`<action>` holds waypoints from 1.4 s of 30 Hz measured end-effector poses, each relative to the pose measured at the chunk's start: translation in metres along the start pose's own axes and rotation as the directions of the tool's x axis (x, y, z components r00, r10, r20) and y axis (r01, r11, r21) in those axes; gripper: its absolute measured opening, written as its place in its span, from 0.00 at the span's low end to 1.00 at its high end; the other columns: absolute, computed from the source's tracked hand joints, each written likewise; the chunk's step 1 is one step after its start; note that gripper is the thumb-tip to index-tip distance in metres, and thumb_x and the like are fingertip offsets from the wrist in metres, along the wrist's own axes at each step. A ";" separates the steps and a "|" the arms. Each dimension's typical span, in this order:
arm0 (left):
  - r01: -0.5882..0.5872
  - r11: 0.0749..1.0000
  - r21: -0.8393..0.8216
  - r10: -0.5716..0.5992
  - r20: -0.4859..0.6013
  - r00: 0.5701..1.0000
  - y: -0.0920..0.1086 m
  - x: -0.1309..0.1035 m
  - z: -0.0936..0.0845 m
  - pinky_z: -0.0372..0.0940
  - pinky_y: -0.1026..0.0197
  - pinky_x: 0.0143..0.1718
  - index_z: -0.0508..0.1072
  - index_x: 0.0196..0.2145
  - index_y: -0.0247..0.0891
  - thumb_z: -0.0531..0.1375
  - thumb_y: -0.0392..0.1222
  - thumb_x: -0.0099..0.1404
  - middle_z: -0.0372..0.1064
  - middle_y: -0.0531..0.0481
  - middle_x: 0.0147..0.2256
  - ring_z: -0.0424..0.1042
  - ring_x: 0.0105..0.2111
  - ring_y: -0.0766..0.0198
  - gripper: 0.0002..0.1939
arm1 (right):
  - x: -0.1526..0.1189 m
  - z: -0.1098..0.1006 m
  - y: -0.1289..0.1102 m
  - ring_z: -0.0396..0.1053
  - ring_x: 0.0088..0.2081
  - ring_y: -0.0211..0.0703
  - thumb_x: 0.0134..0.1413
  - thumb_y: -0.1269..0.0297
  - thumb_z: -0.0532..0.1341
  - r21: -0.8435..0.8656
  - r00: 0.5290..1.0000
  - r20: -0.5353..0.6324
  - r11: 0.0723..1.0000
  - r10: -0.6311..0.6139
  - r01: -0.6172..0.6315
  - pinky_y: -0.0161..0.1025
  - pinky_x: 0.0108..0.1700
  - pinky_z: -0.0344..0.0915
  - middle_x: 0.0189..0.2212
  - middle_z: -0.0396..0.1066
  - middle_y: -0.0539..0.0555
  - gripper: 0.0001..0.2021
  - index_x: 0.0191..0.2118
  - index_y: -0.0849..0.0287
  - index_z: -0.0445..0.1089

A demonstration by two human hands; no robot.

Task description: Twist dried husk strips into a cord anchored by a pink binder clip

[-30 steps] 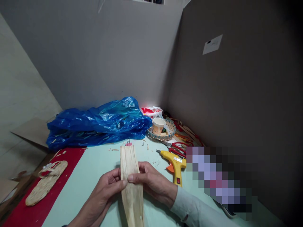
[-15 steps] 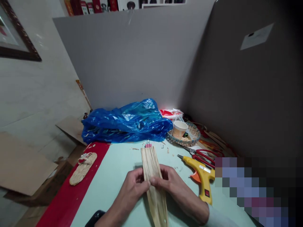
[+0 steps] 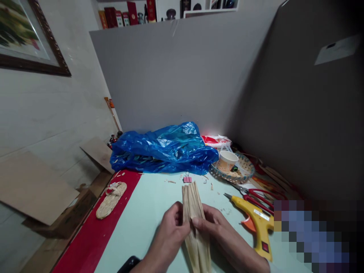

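A pale, ribbed strip that looks like dried corn husk (image 3: 196,242) runs lengthwise between my hands, its far end pointing up the table. My left hand (image 3: 174,227) pinches its left edge, thumb on top and fingers curled behind. From the other side, my right hand (image 3: 217,227) grips it too, the thumb pressing down near the middle. The strip is creased and drawn narrower around the thumbs. Just beyond its far end lies a pink binder clip (image 3: 187,178). The near end runs out of the bottom of the view.
A yellow glue gun (image 3: 253,220) and red-handled scissors (image 3: 256,194) lie to the right. Behind are a blue plastic bag (image 3: 162,151) and a woven basket (image 3: 246,170) holding a paper cup (image 3: 227,161). A small woven sandal (image 3: 110,201) rests on the red strip at left.
The camera view has shifted, so everything sits further right in the picture. The husk strip looks more bunched at my thumbs, and both hands keep their grip.
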State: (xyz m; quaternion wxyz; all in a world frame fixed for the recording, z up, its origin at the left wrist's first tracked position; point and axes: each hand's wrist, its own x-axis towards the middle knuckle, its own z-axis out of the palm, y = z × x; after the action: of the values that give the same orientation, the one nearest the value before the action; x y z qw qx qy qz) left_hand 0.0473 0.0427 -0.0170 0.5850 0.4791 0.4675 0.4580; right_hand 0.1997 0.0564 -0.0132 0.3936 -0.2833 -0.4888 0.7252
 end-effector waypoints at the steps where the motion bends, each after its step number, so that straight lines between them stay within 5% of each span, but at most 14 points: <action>1: 0.010 1.000 -0.026 -0.011 -0.013 1.000 0.001 0.000 0.000 0.66 0.61 0.34 0.73 0.40 0.33 0.61 0.34 0.54 0.78 0.46 0.34 0.74 0.33 0.57 0.13 | 0.000 0.000 0.001 0.65 0.34 0.43 0.51 0.59 0.65 0.025 1.000 -0.007 1.000 0.003 -0.003 0.41 0.44 0.61 0.32 0.70 0.53 0.15 0.43 0.62 0.72; 9: 0.212 0.875 -0.435 -0.196 0.082 0.977 0.020 -0.001 -0.001 0.66 0.58 0.41 0.74 0.46 0.32 0.56 0.29 0.52 0.78 0.46 0.33 0.75 0.39 0.55 0.22 | 0.002 -0.003 0.003 0.57 0.26 0.34 0.46 0.61 0.67 -0.048 0.985 -0.173 0.999 0.008 -0.017 0.33 0.30 0.51 0.22 0.62 0.48 0.13 0.31 0.64 0.66; 15: 0.224 0.824 -0.521 -0.243 0.033 0.969 0.019 -0.003 0.002 0.66 0.56 0.42 0.72 0.49 0.33 0.58 0.30 0.51 0.78 0.47 0.33 0.76 0.36 0.54 0.25 | 0.004 0.000 0.001 0.57 0.24 0.35 0.45 0.61 0.64 -0.177 0.979 -0.203 0.984 -0.015 -0.021 0.34 0.29 0.52 0.20 0.62 0.48 0.11 0.29 0.64 0.65; 26: 0.178 0.963 -0.203 -0.187 -0.026 0.982 0.012 0.000 0.002 0.69 0.53 0.40 0.70 0.53 0.31 0.67 0.47 0.55 0.79 0.41 0.39 0.76 0.39 0.49 0.30 | 0.006 -0.003 0.009 0.56 0.24 0.34 0.48 0.61 0.63 -0.245 0.972 -0.225 0.969 -0.061 0.004 0.33 0.28 0.51 0.21 0.60 0.46 0.10 0.28 0.63 0.67; 34: 0.135 0.991 0.025 -0.132 -0.105 0.986 0.004 0.002 -0.004 0.69 0.58 0.36 0.74 0.48 0.29 0.67 0.47 0.54 0.80 0.42 0.38 0.77 0.37 0.51 0.26 | 0.005 0.000 0.006 0.54 0.25 0.34 0.47 0.56 0.65 -0.279 0.965 -0.256 0.960 -0.062 -0.013 0.33 0.27 0.50 0.21 0.59 0.46 0.14 0.28 0.62 0.65; 42: 0.080 0.979 0.187 -0.059 -0.119 0.991 0.003 0.004 -0.006 0.70 0.60 0.34 0.76 0.45 0.30 0.66 0.45 0.54 0.80 0.45 0.35 0.77 0.34 0.51 0.22 | 0.001 0.003 0.003 0.54 0.24 0.34 0.49 0.65 0.61 -0.441 0.957 -0.276 0.897 -0.090 -0.043 0.33 0.26 0.50 0.21 0.59 0.46 0.06 0.27 0.62 0.66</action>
State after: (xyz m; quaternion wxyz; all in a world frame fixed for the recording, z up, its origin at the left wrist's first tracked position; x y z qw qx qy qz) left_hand 0.0414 0.0477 -0.0148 0.5245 0.4899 0.5582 0.4163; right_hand 0.1957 0.0555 -0.0148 0.3949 -0.4623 -0.5811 0.5409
